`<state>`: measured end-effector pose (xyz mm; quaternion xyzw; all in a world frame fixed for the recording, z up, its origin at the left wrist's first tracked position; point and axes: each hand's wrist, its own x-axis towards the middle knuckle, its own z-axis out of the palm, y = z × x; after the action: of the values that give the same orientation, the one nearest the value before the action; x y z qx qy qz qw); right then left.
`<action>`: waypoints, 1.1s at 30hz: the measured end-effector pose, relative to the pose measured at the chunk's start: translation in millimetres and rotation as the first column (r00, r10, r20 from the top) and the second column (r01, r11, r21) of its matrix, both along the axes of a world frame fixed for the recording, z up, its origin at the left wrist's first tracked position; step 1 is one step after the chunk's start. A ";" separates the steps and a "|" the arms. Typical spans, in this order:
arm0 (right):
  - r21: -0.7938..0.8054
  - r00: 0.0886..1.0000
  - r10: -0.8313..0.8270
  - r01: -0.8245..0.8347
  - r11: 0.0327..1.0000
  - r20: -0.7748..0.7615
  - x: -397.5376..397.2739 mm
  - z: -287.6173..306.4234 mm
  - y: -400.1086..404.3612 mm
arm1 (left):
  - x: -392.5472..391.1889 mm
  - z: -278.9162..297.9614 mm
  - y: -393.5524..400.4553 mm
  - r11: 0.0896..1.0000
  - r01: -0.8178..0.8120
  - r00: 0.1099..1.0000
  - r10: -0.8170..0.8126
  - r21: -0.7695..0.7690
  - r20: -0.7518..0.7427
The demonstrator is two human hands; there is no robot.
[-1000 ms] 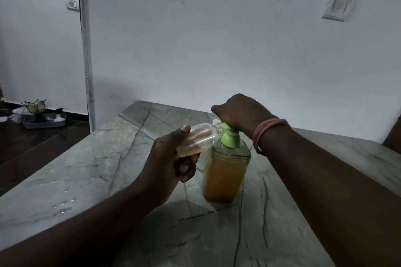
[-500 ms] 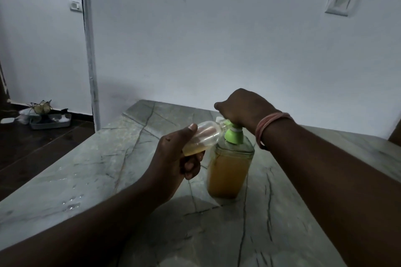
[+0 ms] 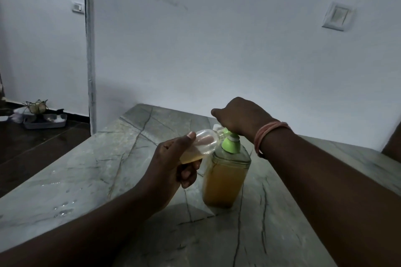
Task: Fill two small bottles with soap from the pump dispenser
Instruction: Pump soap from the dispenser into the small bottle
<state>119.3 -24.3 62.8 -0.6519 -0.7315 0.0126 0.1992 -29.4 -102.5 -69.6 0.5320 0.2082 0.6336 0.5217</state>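
A clear pump dispenser [image 3: 225,180] with amber soap and a green pump collar stands upright on the marble table [image 3: 91,171]. My right hand [image 3: 240,116] rests closed on top of its pump head, hiding the head. My left hand [image 3: 173,165] grips a small clear bottle [image 3: 202,143], tilted nearly sideways with its mouth at the pump's nozzle. A little amber soap lies pooled in the bottle's lower end by my fingers. A second small bottle is not in view.
The table's left edge drops to a dark floor. Water drops [image 3: 63,209] lie near that edge. A grey tray [image 3: 45,122] with small items sits on the floor by the far wall. White walls stand close behind the table.
Both hands stay in place on the pump and the small bottle. My right hand has risen slightly with the pump head. The view has shifted a little.
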 end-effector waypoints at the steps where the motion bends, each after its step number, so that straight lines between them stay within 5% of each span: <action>1: 0.004 1.000 -0.003 0.003 1.000 0.030 -0.8 2.8 -1.1 | 0.2 0.6 -1.0 1.000 -0.004 1.000 0.004 -0.001 -0.002; 13: 0.001 0.995 -0.014 0.014 1.000 -0.094 2.4 -3.9 -0.7 | 1.6 4.6 -5.9 0.999 -0.022 1.000 0.022 -0.042 0.001; 25: -0.016 0.999 -0.007 0.006 1.000 -0.051 0.9 -7.5 8.1 | 0.9 0.2 -0.9 1.000 0.012 1.000 -0.012 0.000 -0.006; 33: 0.119 1.000 0.011 -0.012 0.993 0.008 -1.0 1.8 2.7 | 2.8 3.7 -2.5 1.000 0.011 1.000 -0.011 -0.013 -0.010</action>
<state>118.4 -21.7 64.6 -0.6346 -0.7355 -0.0322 0.2352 -26.6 -105.0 -65.9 0.5331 0.2119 0.6267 0.5274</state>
